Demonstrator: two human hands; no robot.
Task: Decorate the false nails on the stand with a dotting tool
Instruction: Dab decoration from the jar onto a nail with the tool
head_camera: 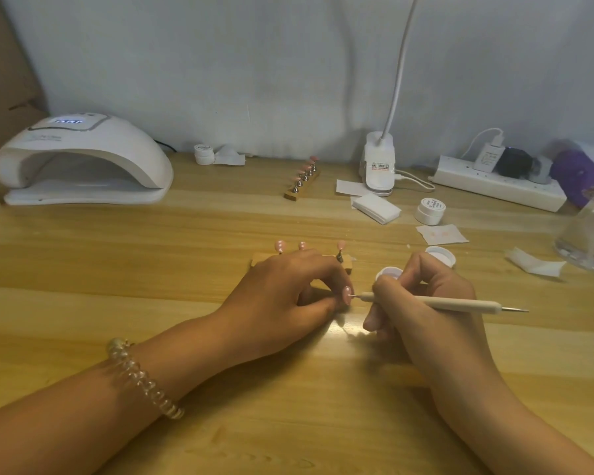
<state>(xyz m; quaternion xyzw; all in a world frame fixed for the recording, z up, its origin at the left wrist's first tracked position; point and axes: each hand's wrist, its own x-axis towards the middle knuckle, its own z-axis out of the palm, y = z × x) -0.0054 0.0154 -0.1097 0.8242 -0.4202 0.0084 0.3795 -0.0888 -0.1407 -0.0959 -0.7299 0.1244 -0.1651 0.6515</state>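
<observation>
I'm mid-dot. My left hand (288,293) pinches one pink nail (347,295) in front of the stand (346,262), which sits just behind the knuckles at 12 o'clock with three nails (280,246) showing on it. My right hand (426,303) grips the tool (460,303) like a pen, its fine tip touching the nail's face from 3 o'clock. The open pot (390,273) lies near, at 1 o'clock of the tip, with its lid (441,255) just beyond. Pale dots seem laid already, too small to count. Next, I reckon: lift straight off without smearing, reload at the pot if dry, then set another dot lightly.
</observation>
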